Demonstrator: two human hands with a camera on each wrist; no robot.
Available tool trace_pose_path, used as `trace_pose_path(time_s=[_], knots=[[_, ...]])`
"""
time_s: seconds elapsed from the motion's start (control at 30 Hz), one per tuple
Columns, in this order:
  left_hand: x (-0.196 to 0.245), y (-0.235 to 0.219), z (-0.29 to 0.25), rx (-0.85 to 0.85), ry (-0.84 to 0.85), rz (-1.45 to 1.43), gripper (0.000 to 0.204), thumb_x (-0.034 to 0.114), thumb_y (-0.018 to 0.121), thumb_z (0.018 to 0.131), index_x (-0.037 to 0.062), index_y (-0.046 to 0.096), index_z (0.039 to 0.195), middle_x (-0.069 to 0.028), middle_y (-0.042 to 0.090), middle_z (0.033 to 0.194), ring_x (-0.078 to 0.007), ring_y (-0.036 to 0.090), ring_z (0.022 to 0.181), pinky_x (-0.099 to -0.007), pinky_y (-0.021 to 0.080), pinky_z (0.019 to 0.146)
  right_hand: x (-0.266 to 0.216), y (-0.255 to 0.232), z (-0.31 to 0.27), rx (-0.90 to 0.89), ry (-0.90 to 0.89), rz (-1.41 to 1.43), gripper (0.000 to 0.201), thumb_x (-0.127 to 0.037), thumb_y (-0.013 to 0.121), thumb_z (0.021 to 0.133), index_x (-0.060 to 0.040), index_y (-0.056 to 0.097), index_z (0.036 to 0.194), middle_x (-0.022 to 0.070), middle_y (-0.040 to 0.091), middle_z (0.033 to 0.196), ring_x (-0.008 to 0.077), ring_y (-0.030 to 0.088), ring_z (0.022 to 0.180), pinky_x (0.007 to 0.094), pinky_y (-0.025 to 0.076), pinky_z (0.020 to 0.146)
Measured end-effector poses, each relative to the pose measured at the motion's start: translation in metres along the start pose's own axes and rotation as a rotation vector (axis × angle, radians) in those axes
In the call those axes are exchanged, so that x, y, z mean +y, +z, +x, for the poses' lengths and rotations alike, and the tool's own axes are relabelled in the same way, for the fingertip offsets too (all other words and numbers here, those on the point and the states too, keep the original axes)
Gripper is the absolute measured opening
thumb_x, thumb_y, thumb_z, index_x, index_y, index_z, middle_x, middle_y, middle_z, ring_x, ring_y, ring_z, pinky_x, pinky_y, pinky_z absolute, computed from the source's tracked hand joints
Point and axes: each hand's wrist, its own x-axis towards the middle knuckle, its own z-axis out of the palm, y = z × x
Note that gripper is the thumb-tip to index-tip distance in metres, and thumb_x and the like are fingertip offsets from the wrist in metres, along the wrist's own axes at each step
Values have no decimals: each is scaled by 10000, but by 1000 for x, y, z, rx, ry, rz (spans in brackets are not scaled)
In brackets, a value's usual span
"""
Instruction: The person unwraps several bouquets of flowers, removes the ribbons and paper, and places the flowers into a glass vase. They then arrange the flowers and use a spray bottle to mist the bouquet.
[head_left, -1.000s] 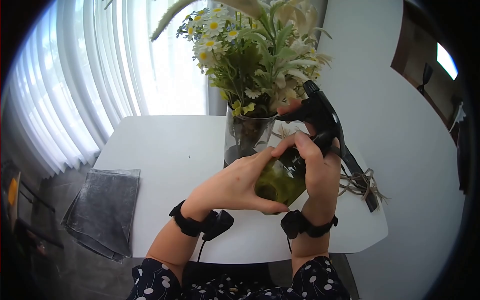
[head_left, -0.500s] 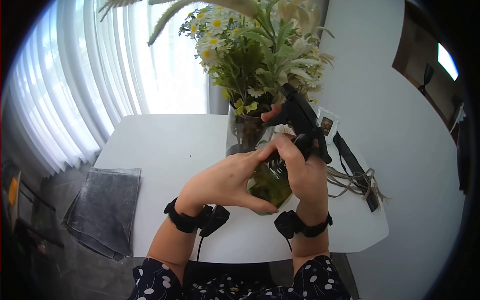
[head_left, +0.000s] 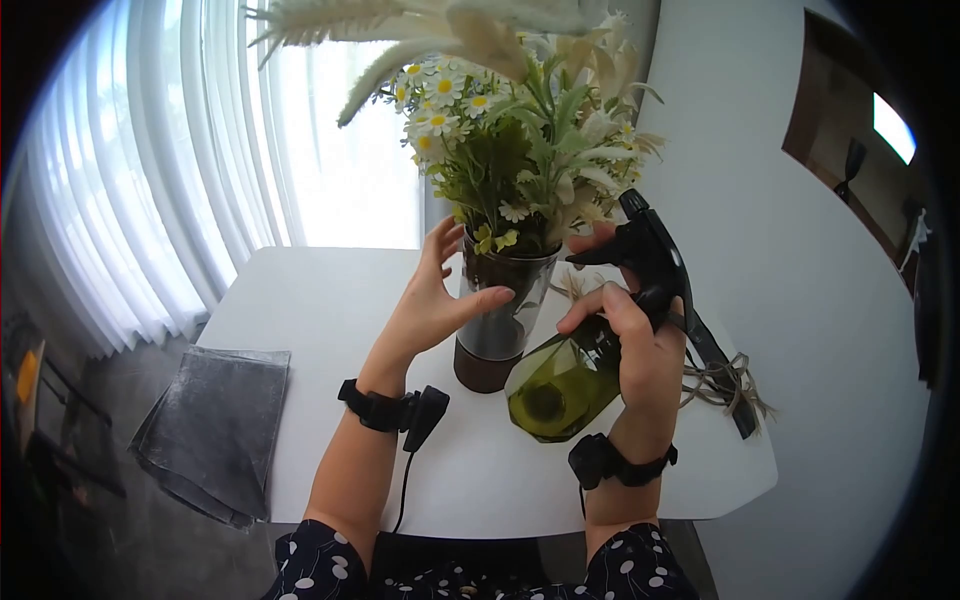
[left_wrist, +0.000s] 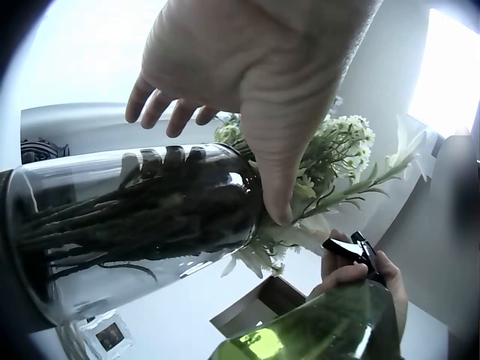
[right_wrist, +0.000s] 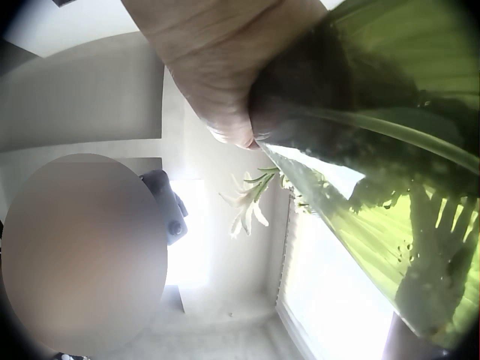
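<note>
My right hand [head_left: 645, 345] grips a green glass spray bottle [head_left: 560, 395] round its neck, just under the black spray head [head_left: 655, 255]. The bottle is tilted, its base toward the table's middle and its nozzle toward the flowers. In the left wrist view the green bottle [left_wrist: 322, 330] shows at the bottom. My left hand [head_left: 430, 300] is beside the clear glass vase [head_left: 490, 335], thumb and fingers spread near its rim. Daisies and pale plumes [head_left: 510, 140] fill the vase, their dark stems [left_wrist: 142, 202] visible through the glass.
Dark grey sheets [head_left: 215, 420] overhang the table's left edge. On the right lie a black strip [head_left: 735, 400] and a tangle of twine [head_left: 738, 380]. A small white picture frame [left_wrist: 109, 336] stands behind the vase. White curtains [head_left: 200, 170] hang at the back left.
My left hand has let go of the bottle and moved up and left to the vase. The right hand keeps its grip; the bottle shifted left, then back right.
</note>
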Motion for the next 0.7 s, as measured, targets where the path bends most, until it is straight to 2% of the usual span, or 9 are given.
trace_pose_path(time_s=[0.03,0.1,0.17,0.33,0.4,0.43,0.5,0.6,0.7], knots=[[-15,4,5,-64,19,-94,1063,429,818,644,-23,212,1391,-245,402,1341,-360,364,1285,-462,315,1039,0,-1,0,-24,0,6,489,-108,452,808,75,429,1260,195,578,1075,203,594,630,301,496,618],[-26,11,15,-100,17,-142,1027,364,836,639,-34,239,1373,-218,440,1310,-310,427,1242,-419,341,1032,0,-3,0,-21,4,-4,476,-110,453,810,76,440,1248,192,577,1080,201,596,635,300,494,626],[-29,16,22,-220,92,-298,839,209,802,666,-18,339,1328,-139,539,1235,-272,500,1194,-388,344,1048,2,-6,1,-74,22,-34,458,-117,454,816,75,455,1232,185,577,1079,198,598,636,299,490,638],[-15,23,15,-137,48,-238,790,152,798,642,-28,370,1281,-136,557,1190,-249,542,1126,-358,380,1012,-4,-3,-1,-71,24,11,444,-126,461,823,76,467,1218,163,581,1081,185,599,656,289,481,670],[-11,40,8,109,25,-111,925,253,859,576,-64,332,1267,-180,517,1161,-251,528,1100,-353,425,931,-4,-2,-2,-75,23,15,440,-122,462,825,77,467,1217,156,581,1083,180,599,664,286,478,678],[-7,48,4,111,24,-112,925,253,859,576,-64,332,1267,-180,517,1161,-251,528,1100,-353,425,931,-3,-2,-3,-84,18,55,423,-98,491,839,82,469,1221,141,609,1049,150,605,684,268,471,700],[2,65,-2,415,109,225,865,185,821,624,-54,298,1270,-176,510,1154,-274,538,1065,-371,434,912,-2,-3,-4,-95,16,89,408,-73,520,853,86,470,1225,127,636,1015,119,610,705,250,465,723],[0,73,-4,456,151,313,917,222,835,619,-57,271,1287,-194,487,1161,-303,522,1067,-386,433,896,-4,-7,-6,-115,23,39,422,-63,524,847,85,463,1237,124,639,1016,120,617,718,253,466,740],[-2,75,-6,458,189,391,937,253,827,640,-54,244,1306,-196,463,1177,-315,503,1080,-401,423,900,-8,-7,-7,-84,18,136,432,-64,525,844,85,455,1244,132,631,1042,122,620,723,260,468,745]])
